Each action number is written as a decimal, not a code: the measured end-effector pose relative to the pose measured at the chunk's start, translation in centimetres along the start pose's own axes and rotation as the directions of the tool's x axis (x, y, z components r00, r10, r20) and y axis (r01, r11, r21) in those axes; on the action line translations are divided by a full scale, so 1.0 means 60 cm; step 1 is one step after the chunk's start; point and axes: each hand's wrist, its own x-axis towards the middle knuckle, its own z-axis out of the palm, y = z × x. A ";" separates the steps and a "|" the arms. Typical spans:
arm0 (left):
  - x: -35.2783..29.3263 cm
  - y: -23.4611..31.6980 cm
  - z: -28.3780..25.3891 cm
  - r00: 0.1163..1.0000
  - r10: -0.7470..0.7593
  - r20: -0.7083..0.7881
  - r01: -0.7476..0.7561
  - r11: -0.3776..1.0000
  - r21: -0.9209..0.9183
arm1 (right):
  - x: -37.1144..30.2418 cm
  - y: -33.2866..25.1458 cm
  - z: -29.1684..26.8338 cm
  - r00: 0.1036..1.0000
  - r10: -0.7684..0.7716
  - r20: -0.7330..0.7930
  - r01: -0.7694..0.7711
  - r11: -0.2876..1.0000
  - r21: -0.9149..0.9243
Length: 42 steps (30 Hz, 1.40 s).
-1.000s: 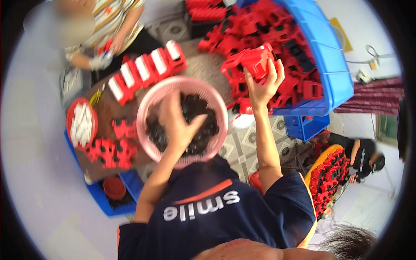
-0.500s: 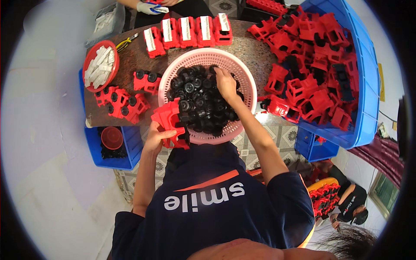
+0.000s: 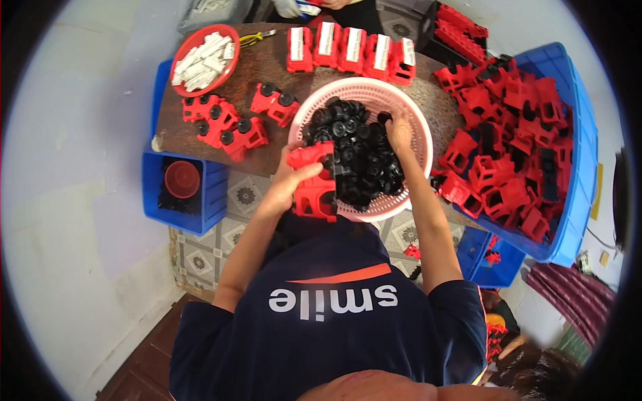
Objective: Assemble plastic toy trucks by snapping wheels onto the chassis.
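blue bin [image 3: 175, 208] holding red cup [image 3: 182, 179] | left hand [image 3: 289, 187] fingers clenched around red plastic housing [image 3: 314, 182] at near rim of pink basket [image 3: 416, 155] | right hand [image 3: 400, 128] fingers curled down into black wheels [image 3: 354, 157] | blue tub [image 3: 580, 175] of red housings

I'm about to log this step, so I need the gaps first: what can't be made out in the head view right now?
- Right hand: fingertips are buried among the black plastic wheels in the pink slotted basket; whether it grips one is hidden.
- Red plastic toy body: the left hand covers one side of it.
- Person across the brown table: cut off by the top edge.
- Large blue bin: lower contents hidden under piled red parts.
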 end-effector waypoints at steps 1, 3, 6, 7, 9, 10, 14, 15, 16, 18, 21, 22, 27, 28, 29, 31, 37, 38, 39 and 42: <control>0.007 0.008 0.002 1.000 -0.018 -0.009 0.017 0.998 -0.065 | -0.010 0.015 0.011 0.998 -0.056 -0.006 0.056 0.996 0.075; 0.012 0.009 0.000 0.999 -0.028 -0.023 0.025 0.995 -0.098 | -0.030 0.018 0.013 1.000 0.016 0.005 -0.017 0.942 0.336; 0.042 0.010 -0.019 0.999 -0.020 0.048 0.025 0.994 -0.110 | -0.090 -0.072 -0.078 0.972 0.092 0.218 -0.236 0.346 0.908; 0.047 0.010 -0.021 0.999 -0.012 0.046 0.017 0.995 -0.103 | -0.111 -0.105 -0.116 0.963 0.059 0.265 -0.270 0.118 0.956; 0.055 0.007 -0.019 1.000 -0.003 -0.014 0.002 0.999 -0.050 | -0.148 -0.159 -0.160 0.964 0.001 0.265 -0.262 -0.138 0.955; 0.056 0.006 -0.014 1.000 -0.009 -0.007 0.009 0.999 -0.048 | -0.165 -0.188 -0.170 0.983 -0.022 0.182 -0.183 -0.103 0.978; 0.068 -0.001 -0.013 1.000 -0.003 -0.024 0.005 0.998 0.069 | -0.203 -0.263 -0.194 0.983 -0.052 0.177 -0.174 0.049 0.983; 0.067 -0.002 -0.012 1.000 0.007 -0.003 -0.007 0.997 0.072 | -0.205 -0.267 -0.189 0.980 -0.103 0.170 -0.163 0.071 0.984; 0.066 -0.003 -0.011 1.000 0.018 0.017 -0.019 0.997 0.075 | -0.207 -0.271 -0.184 0.976 -0.116 0.183 -0.167 0.135 0.977; 0.062 -0.003 -0.009 0.998 0.043 0.046 -0.048 0.994 0.102 | -0.211 -0.268 -0.165 0.966 -0.104 0.235 -0.212 0.197 0.957; 0.057 0.001 -0.012 0.994 0.065 0.088 -0.078 0.984 0.159 | -0.231 -0.269 -0.156 0.981 -0.048 0.188 -0.154 0.396 0.905; 0.055 0.001 -0.016 0.993 0.061 0.105 -0.081 0.978 0.192 | -0.236 -0.268 -0.154 0.984 -0.040 0.172 -0.138 0.432 0.891; 0.046 -0.006 -0.033 0.991 0.008 0.137 -0.022 0.995 0.098 | -0.246 -0.256 -0.140 0.992 -0.030 0.122 -0.110 0.269 0.957; 0.051 -0.011 -0.038 0.991 0.019 0.131 -0.033 0.994 0.107 | -0.248 -0.258 -0.140 0.992 -0.045 0.118 -0.105 0.217 0.970; 0.052 -0.015 -0.041 0.992 0.030 0.125 -0.045 0.992 0.117 | -0.248 -0.259 -0.143 0.991 -0.048 0.125 -0.112 0.216 0.970; 0.048 -0.010 -0.028 0.992 0.017 0.122 -0.027 0.996 0.087 | -0.245 -0.268 -0.161 1.000 -0.010 0.015 -0.013 0.178 0.984; 0.050 -0.023 -0.017 0.994 0.046 0.099 -0.064 0.982 0.177 | -0.240 -0.250 -0.131 0.996 -0.079 0.028 0.007 0.413 0.911; 0.049 -0.023 -0.014 0.995 0.037 0.089 -0.056 0.975 0.217 | -0.241 -0.244 -0.130 0.994 -0.088 0.058 -0.010 0.463 0.886; 0.047 -0.020 -0.009 0.995 0.034 0.091 -0.053 0.974 0.220 | -0.239 -0.240 -0.127 0.993 -0.113 0.045 0.014 0.476 0.879; 0.040 -0.013 0.005 0.992 -0.070 0.101 0.052 0.984 0.170 | -0.243 -0.231 -0.141 0.991 -0.045 0.123 -0.056 0.700 0.712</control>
